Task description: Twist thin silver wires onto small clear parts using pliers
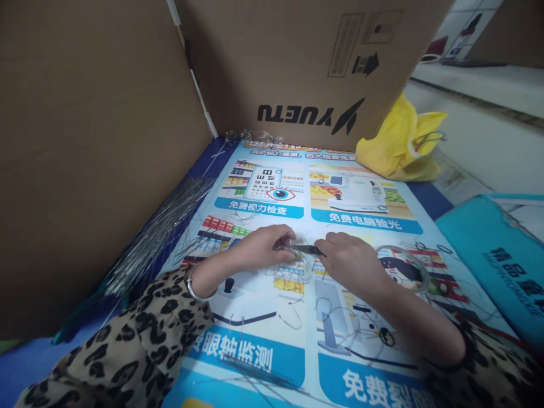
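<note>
My right hand [351,258] is closed around a slim, dark pointed tool [306,249], tweezers or narrow pliers; its far end reaches the fingertips of my left hand [270,246]. Those left fingers are curled in a pinch, and fine wire [297,269] loops out from under them over the printed poster sheet [293,323]. What exactly sits between the left fingertips is partly hidden. A coil of wire [423,269] lies beside my right wrist. Loose bent wire pieces [291,314] are scattered below both hands.
A bundle of straight thin wires [157,232] lies at the left. Cardboard walls [297,62] stand at the left and back. Small wire pieces [259,137] lie along the back wall. A yellow bag [399,144] and a teal box [497,255] are at the right.
</note>
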Motion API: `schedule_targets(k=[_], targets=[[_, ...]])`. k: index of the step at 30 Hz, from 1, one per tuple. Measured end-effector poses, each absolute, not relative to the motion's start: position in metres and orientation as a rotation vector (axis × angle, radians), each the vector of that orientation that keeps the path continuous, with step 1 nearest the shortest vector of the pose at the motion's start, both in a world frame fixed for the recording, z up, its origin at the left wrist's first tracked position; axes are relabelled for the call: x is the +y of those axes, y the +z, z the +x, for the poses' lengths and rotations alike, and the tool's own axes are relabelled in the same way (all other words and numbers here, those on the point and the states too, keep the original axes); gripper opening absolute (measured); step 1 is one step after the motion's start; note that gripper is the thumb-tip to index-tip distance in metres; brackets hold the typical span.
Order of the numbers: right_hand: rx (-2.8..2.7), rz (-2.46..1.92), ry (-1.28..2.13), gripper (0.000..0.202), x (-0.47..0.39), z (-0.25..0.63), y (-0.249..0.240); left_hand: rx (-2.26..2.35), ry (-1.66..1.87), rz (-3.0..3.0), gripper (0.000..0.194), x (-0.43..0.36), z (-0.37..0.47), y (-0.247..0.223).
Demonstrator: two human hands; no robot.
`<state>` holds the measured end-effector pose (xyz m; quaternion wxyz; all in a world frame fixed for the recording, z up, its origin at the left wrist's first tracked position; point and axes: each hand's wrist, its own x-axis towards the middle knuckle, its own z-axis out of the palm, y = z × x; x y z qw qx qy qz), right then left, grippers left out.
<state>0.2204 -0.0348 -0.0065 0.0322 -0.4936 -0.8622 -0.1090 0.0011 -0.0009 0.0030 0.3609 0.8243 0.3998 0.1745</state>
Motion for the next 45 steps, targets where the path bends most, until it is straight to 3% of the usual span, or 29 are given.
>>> schedule_targets(k=[4,11,18,45], targets=[[-2.664,-1.521,-0.339,0.013,-0.035,0.220,-0.005,0.985,0.518,2.154,0.046,-0.001,-0.002,0.013],[-2.684,-1.493,-0.407,0.013,-0.037,0.218,-0.007,0.866,0.876,2.345,0.021,0.000,0.000,0.009],[-2.695,-1.410,-0.476,0.010,-0.035,0.220,-0.009,0.815,0.870,2.468,0.009,0.000,0.004,0.004],[-2.736,-0.965,-0.381,0.012,-0.022,0.232,-0.003,0.291,0.768,2.429,0.013,-0.005,0.002,0.027]])
